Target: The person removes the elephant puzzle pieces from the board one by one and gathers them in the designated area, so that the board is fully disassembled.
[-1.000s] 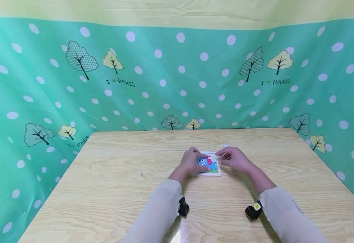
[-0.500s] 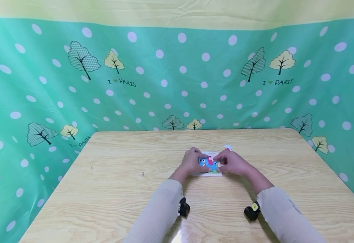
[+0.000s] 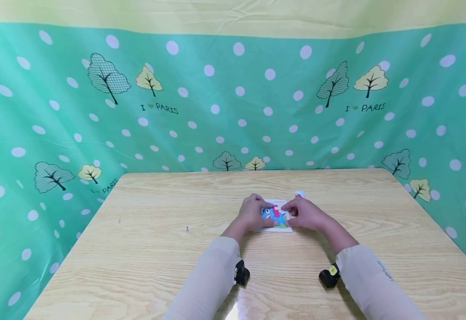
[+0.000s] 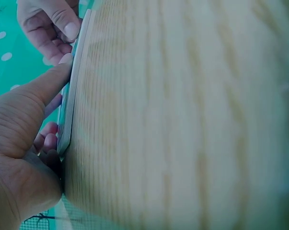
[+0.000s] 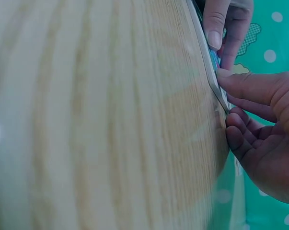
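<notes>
A small jigsaw puzzle [image 3: 272, 230] with a white border and a blue cartoon animal on it lies flat on the table. My left hand [image 3: 251, 213] grips its left end, thumb along the near side and fingers at the far side. My right hand [image 3: 312, 214] is at the puzzle's right end, thumb and forefinger spread over a puzzle piece there; the hand hides most of that piece. From the left wrist, the puzzle [image 4: 73, 91] shows edge-on under the thumb. In the right wrist view, the remaining fingers curl beside the puzzle's corner [image 5: 220, 93].
A loose white and red puzzle piece [image 3: 300, 194] lies just behind my right hand. The light wooden table [image 3: 137, 258] reaches back to a green dotted curtain [image 3: 201, 98]. A small dark mark [image 3: 187, 229] is on the wood left of the puzzle.
My right hand has moved slightly left onto the puzzle's right end, its thumb lowering towards the near corner. The loose piece behind it shows more. My left hand stays in place.
</notes>
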The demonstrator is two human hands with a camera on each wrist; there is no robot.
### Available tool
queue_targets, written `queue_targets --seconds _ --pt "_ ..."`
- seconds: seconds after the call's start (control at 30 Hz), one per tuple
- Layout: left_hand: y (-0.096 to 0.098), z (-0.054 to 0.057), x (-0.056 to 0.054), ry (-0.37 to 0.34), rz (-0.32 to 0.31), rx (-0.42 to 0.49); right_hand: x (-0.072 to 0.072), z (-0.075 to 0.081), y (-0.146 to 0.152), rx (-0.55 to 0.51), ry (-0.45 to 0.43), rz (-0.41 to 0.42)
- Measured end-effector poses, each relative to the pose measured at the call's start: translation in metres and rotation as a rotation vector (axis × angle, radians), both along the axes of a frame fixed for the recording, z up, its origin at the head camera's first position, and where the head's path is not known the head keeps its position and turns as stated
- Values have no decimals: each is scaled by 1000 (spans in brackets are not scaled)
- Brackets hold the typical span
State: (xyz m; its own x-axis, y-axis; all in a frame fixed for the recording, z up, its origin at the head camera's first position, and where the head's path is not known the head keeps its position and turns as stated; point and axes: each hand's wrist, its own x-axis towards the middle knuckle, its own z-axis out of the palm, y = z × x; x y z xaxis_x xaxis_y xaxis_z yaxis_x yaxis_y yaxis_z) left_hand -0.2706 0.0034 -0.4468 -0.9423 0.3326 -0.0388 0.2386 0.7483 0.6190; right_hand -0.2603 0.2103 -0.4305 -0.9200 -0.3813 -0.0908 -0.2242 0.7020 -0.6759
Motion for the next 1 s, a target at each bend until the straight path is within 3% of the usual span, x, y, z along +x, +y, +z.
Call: queue_targets --seconds 0.6,1.0 --pt "0 3 1 -9 4 11 1 -2 0 -31 27 -18" --pt "0 3 1 -23 16 31 4 -3 -2 -183 -19 -42"
